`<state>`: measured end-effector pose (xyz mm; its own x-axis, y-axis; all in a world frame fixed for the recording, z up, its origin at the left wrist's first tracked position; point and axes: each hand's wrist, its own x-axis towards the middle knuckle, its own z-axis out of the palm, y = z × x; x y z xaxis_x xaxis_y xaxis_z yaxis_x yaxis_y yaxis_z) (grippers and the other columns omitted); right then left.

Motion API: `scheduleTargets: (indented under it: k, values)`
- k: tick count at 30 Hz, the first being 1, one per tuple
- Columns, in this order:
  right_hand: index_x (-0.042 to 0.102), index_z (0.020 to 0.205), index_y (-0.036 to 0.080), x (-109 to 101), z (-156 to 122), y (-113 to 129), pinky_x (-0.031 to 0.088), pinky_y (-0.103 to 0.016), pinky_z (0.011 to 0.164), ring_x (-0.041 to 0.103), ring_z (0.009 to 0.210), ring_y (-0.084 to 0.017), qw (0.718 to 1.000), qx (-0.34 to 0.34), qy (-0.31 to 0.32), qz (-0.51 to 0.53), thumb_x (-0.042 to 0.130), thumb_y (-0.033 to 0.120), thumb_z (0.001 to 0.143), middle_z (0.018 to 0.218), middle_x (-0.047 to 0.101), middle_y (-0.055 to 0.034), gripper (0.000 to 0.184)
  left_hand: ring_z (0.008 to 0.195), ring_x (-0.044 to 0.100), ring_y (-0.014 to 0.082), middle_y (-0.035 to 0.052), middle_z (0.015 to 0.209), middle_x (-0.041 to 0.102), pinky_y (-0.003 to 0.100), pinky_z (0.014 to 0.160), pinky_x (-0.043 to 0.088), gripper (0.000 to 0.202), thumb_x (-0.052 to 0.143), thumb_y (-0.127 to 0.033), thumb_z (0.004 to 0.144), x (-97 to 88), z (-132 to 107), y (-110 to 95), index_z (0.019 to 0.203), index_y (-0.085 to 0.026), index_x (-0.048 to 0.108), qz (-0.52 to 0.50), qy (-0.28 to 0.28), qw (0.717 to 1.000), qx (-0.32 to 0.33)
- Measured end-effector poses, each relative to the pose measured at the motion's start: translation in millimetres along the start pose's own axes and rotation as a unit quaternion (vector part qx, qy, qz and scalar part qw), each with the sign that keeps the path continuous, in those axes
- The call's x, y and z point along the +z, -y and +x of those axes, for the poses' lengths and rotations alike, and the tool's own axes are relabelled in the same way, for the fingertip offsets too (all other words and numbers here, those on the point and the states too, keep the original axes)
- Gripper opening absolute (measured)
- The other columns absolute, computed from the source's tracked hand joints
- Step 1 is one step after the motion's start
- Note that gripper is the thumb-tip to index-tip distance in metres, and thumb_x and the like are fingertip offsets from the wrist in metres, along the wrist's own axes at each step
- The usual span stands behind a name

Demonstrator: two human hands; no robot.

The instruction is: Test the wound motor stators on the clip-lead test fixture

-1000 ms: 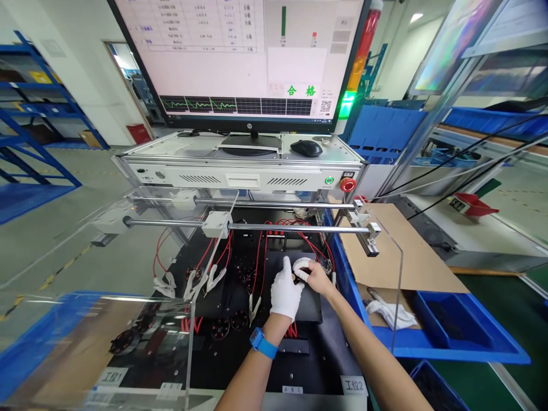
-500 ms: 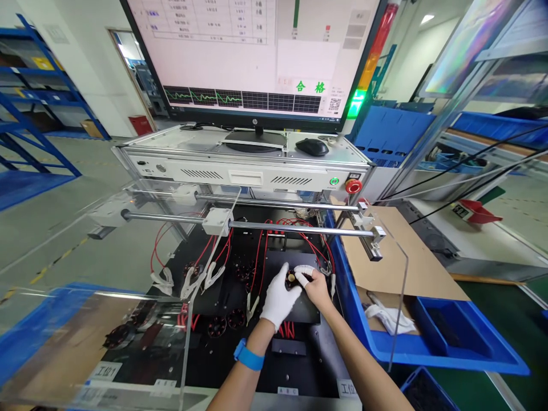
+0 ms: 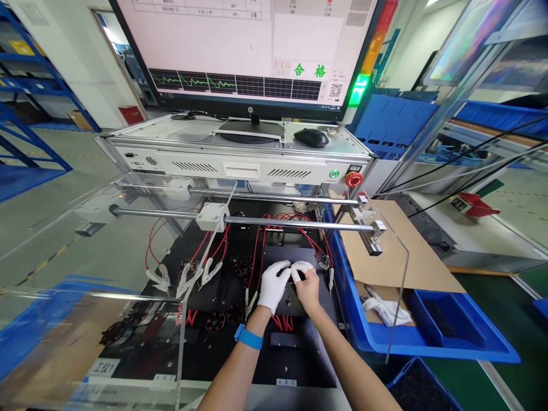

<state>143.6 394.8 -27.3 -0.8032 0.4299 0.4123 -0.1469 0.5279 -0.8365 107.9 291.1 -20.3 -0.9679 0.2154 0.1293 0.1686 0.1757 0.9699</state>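
Observation:
My left hand [image 3: 274,285], in a white glove with a blue band at the wrist, is closed with thumb and fingertips against a small round motor stator [image 3: 290,279]. Opposite it, my right hand [image 3: 306,287], with white covers on some fingers, pinches the same stator. Fingers hide most of the part, which is over a raised black plate [image 3: 274,255]. More dark round stators [image 3: 214,322] lie on the black work surface to the left. White-handled clips [image 3: 252,299] on red wires are close to my left hand.
Two metal rails [image 3: 295,224] and a clear cover [image 3: 182,319] span the bench. Behind stand a monitor [image 3: 257,34], a mouse [image 3: 311,137] and a red stop button [image 3: 354,178]. At right, a blue tray [image 3: 377,341] holds cardboard and a white glove [image 3: 387,311].
My hands have drawn together around the stator, covering its brass-coloured centre, which showed before. My right fingers have bent inward. The camera view has shifted slightly.

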Motion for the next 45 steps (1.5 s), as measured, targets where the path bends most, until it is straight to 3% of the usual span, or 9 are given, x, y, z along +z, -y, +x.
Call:
scheduleTargets:
  k: [6, 12, 15, 19, 24, 31, 35, 42, 45]
  values:
    - [0.064, 0.082, 0.02, 1, -9, 4, 0.041, -0.038, 0.085, 0.052, 0.091, -0.022, 0.994, -0.007, -0.02, -0.104, 0.049, 0.025, 0.081, 0.09, 0.062, -0.0089, 0.016, 0.09, 0.059, 0.0141, 0.0042, 0.094, 0.065, 0.031, 0.089, 0.046, 0.02, 0.05, -0.016, 0.076, 2.5, 3, -4, 0.09, -0.017, 0.065, 0.029, -0.006, 0.999, 0.011]
    - [0.064, 0.101, 0.022, -34, -6, 3, 0.041, -0.036, 0.092, 0.055, 0.1, -0.02, 0.994, -0.013, 0.034, -0.102, 0.044, 0.021, 0.082, 0.103, 0.062, -0.0064, 0.027, 0.087, 0.057, 0.0151, 0.0038, 0.089, 0.065, 0.032, 0.086, 0.045, 0.017, 0.051, -0.015, 0.074, 6.2, 5, -14, 0.084, -0.017, 0.065, 0.083, -0.025, 0.996, 0.0]
    - [0.056, 0.113, 0.016, -51, 14, -20, 0.039, -0.039, 0.095, 0.053, 0.104, -0.022, 0.993, 0.049, -0.049, -0.099, 0.043, 0.015, 0.077, 0.111, 0.059, -0.0108, 0.038, 0.088, 0.056, 0.0161, 0.0034, 0.087, 0.063, 0.033, 0.087, 0.043, 0.015, 0.051, -0.014, 0.073, 10.1, 5, -21, 0.081, -0.017, 0.064, 0.114, -0.036, 0.993, -0.002]
    - [0.032, 0.132, 0.003, -52, 48, -68, 0.033, -0.043, 0.098, 0.036, 0.121, -0.032, 0.977, 0.126, -0.028, -0.171, 0.057, 0.009, 0.056, 0.131, 0.038, -0.0221, 0.08, 0.088, 0.056, 0.0172, 0.0035, 0.085, 0.062, 0.035, 0.087, 0.043, 0.016, 0.05, -0.012, 0.072, 12.8, 7, -27, 0.078, -0.017, 0.064, 0.136, -0.04, 0.99, -0.009]
    - [0.022, 0.136, 0.004, -41, 62, -96, 0.043, -0.039, 0.082, 0.052, 0.1, -0.031, 0.968, 0.14, -0.031, -0.204, 0.059, 0.015, 0.058, 0.108, 0.053, -0.0194, 0.087, 0.089, 0.059, 0.0149, 0.0043, 0.093, 0.065, 0.03, 0.085, 0.047, 0.021, 0.048, -0.019, 0.078, -13.4, -4, -20, 0.092, -0.017, 0.064, 0.108, -0.008, 0.994, -0.005]
    - [0.062, 0.095, 0.016, -58, 51, -49, 0.042, -0.034, 0.077, 0.052, 0.088, -0.024, 0.951, 0.079, 0.018, -0.299, 0.051, 0.017, 0.065, 0.095, 0.055, -0.0102, 0.032, 0.112, 0.047, 0.0198, 0.0009, 0.112, 0.059, 0.04, 0.098, 0.041, 0.022, 0.053, -0.016, 0.078, -26.8, -32, -2, 0.092, -0.028, 0.066, 0.271, 0.029, 0.943, 0.19]
    - [0.063, 0.092, 0.019, -64, 36, -16, 0.04, -0.037, 0.08, 0.046, 0.097, -0.028, 0.935, -0.005, 0.078, -0.345, 0.055, 0.014, 0.057, 0.119, 0.047, -0.0093, 0.035, 0.106, 0.051, 0.0199, 0.0033, 0.1, 0.063, 0.039, 0.093, 0.044, 0.012, 0.054, -0.022, 0.079, -13.7, -31, 7, 0.08, -0.024, 0.066, 0.276, 0.0, 0.939, 0.205]
    - [0.054, 0.115, 0.016, -63, 12, -6, 0.041, -0.032, 0.074, 0.052, 0.093, -0.026, 0.925, 0.052, 0.125, -0.354, 0.048, 0.006, 0.062, 0.107, 0.053, -0.0145, 0.054, 0.115, 0.047, 0.0176, 0.0073, 0.111, 0.058, 0.04, 0.096, 0.043, 0.017, 0.044, -0.018, 0.084, -24.3, -41, 18, 0.091, -0.02, 0.059, 0.206, -0.023, 0.956, 0.209]
    - [0.051, 0.118, 0.015, -70, 12, 0, 0.041, -0.032, 0.069, 0.056, 0.085, -0.026, 0.923, 0.079, 0.146, -0.346, 0.05, 0.01, 0.066, 0.098, 0.056, -0.014, 0.052, 0.12, 0.043, 0.0195, 0.0046, 0.114, 0.059, 0.045, 0.103, 0.035, 0.021, 0.05, -0.019, 0.082, -23.7, -35, 12, 0.099, -0.024, 0.061, 0.279, 0.063, 0.918, 0.275]
